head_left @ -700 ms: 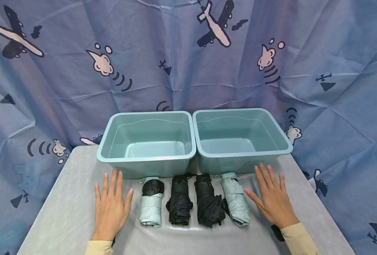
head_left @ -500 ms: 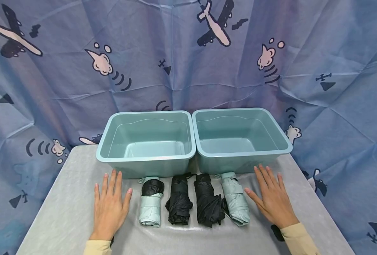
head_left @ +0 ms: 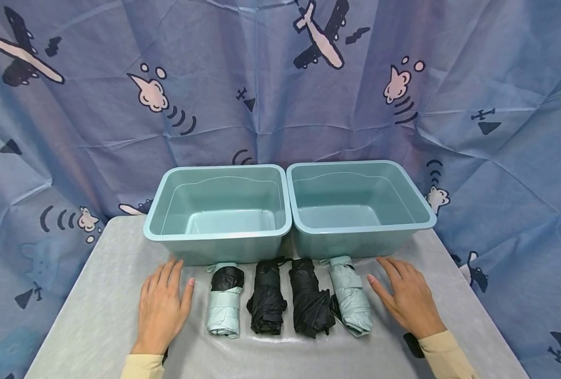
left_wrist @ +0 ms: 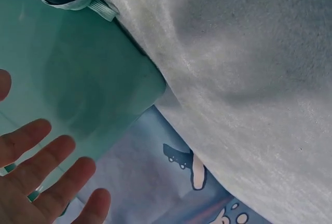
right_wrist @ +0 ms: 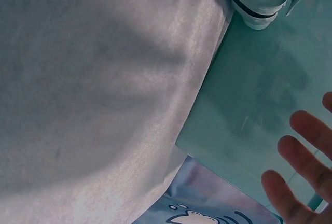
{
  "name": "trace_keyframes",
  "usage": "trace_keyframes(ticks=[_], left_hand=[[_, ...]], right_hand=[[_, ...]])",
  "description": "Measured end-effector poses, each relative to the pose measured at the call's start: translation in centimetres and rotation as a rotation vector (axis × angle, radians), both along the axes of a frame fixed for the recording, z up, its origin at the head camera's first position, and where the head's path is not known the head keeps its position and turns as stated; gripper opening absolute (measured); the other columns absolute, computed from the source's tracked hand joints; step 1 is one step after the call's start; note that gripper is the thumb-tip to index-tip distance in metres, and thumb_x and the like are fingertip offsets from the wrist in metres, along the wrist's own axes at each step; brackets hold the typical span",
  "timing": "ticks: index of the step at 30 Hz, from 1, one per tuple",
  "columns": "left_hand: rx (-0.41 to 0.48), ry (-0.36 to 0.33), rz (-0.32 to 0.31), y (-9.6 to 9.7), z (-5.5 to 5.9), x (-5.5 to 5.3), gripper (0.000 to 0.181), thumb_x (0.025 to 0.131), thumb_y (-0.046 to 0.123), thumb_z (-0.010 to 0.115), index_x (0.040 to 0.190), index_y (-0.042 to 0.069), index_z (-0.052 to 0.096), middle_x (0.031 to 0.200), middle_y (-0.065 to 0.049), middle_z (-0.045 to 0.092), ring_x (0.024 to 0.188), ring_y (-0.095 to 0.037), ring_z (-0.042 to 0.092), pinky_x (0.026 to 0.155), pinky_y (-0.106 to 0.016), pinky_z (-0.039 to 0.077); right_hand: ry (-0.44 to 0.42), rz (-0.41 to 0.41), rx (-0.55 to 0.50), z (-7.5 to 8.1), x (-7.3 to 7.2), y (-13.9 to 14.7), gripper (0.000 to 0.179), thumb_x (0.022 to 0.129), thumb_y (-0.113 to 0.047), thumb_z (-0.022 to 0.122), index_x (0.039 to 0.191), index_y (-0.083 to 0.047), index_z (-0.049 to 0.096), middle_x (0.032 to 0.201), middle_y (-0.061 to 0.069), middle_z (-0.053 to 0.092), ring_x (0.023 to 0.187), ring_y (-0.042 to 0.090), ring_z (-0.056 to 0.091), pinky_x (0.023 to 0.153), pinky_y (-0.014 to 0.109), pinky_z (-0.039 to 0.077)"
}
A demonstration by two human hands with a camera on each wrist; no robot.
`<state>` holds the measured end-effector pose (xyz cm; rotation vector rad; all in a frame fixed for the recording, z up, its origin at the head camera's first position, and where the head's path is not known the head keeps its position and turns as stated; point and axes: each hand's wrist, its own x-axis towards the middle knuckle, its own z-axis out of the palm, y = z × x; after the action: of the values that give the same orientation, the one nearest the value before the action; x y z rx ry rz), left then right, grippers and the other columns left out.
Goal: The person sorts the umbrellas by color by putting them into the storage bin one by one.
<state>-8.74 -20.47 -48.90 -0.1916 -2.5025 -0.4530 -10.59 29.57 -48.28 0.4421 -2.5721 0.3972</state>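
In the head view, several folded umbrellas lie in a row between my hands. At the left is a pale green umbrella (head_left: 224,308) with a black band near its top, then a black umbrella (head_left: 267,300), a second black umbrella (head_left: 310,300), and another pale green umbrella (head_left: 350,297) at the right. My left hand (head_left: 161,305), palm down with relaxed fingers, is beside the leftmost umbrella and holds nothing. To the right of the row, my right hand (head_left: 407,297) is likewise palm down, fingers spread and relaxed, holding nothing.
Behind the umbrellas, a left green bin (head_left: 218,248) and a right green bin (head_left: 356,242) stand side by side with nothing in them. They rest on a table with a whitish cover (head_left: 100,300). A blue patterned curtain (head_left: 271,105) hangs behind.
The fingers of both hands have lowered and bent slightly, their tips now nearer to me. The left hand has shifted slightly left. Umbrellas and bins have not moved.
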Motion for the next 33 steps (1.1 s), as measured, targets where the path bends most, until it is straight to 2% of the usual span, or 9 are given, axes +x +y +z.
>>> trace_keyframes(ticks=[7, 19, 23, 27, 33], left_hand=[[0.017, -0.038, 0.032, 0.2, 0.4, 0.1, 0.029, 0.092, 0.017, 0.070, 0.112, -0.005, 0.069, 0.113, -0.023, 0.066, 0.103, -0.045, 0.060, 0.084, -0.060, 0.045], [0.067, -0.114, 0.038, -0.2, 0.9, 0.1, 0.013, 0.090, 0.012, 0.070, 0.094, -0.001, 0.072, 0.089, -0.015, 0.068, 0.082, -0.039, 0.064, 0.069, -0.056, 0.050], [0.165, -0.186, 0.040, -0.5, 1.5, 0.1, 0.010, 0.093, 0.012, 0.069, 0.093, 0.003, 0.073, 0.087, -0.010, 0.069, 0.079, -0.030, 0.065, 0.065, -0.051, 0.051], [0.321, -0.253, 0.052, -1.3, 2.5, -0.3, 0.013, 0.098, 0.015, 0.066, 0.099, 0.004, 0.074, 0.088, -0.007, 0.070, 0.079, -0.023, 0.064, 0.066, -0.039, 0.052], [0.522, -0.277, 0.120, -2.8, 4.1, -1.1, 0.025, 0.102, 0.020, 0.061, 0.110, -0.001, 0.073, 0.097, -0.014, 0.071, 0.086, -0.025, 0.065, 0.067, -0.016, 0.046]], right_hand=[[-0.002, -0.007, 0.003, 0.0, 0.2, 0.0, 0.035, 0.091, -0.028, 0.075, 0.113, -0.001, 0.070, 0.103, 0.017, 0.068, 0.095, 0.040, 0.061, 0.073, 0.057, 0.047], [-0.005, -0.016, 0.027, 0.5, 0.4, 0.2, 0.014, 0.086, -0.021, 0.079, 0.086, -0.010, 0.071, 0.076, 0.002, 0.063, 0.068, 0.021, 0.057, 0.055, 0.042, 0.047], [-0.022, -0.020, 0.023, 0.6, 0.4, 0.4, 0.012, 0.083, -0.019, 0.082, 0.082, -0.014, 0.071, 0.073, 0.000, 0.062, 0.064, 0.016, 0.056, 0.053, 0.038, 0.046], [-0.061, -0.044, 0.018, 0.6, 0.6, 0.5, 0.011, 0.085, -0.021, 0.081, 0.083, -0.014, 0.073, 0.075, 0.000, 0.064, 0.065, 0.016, 0.057, 0.053, 0.039, 0.047], [-0.117, -0.075, -0.007, 0.8, 0.9, 0.5, 0.012, 0.086, -0.024, 0.081, 0.087, -0.013, 0.074, 0.076, 0.000, 0.064, 0.067, 0.017, 0.059, 0.055, 0.041, 0.049]])
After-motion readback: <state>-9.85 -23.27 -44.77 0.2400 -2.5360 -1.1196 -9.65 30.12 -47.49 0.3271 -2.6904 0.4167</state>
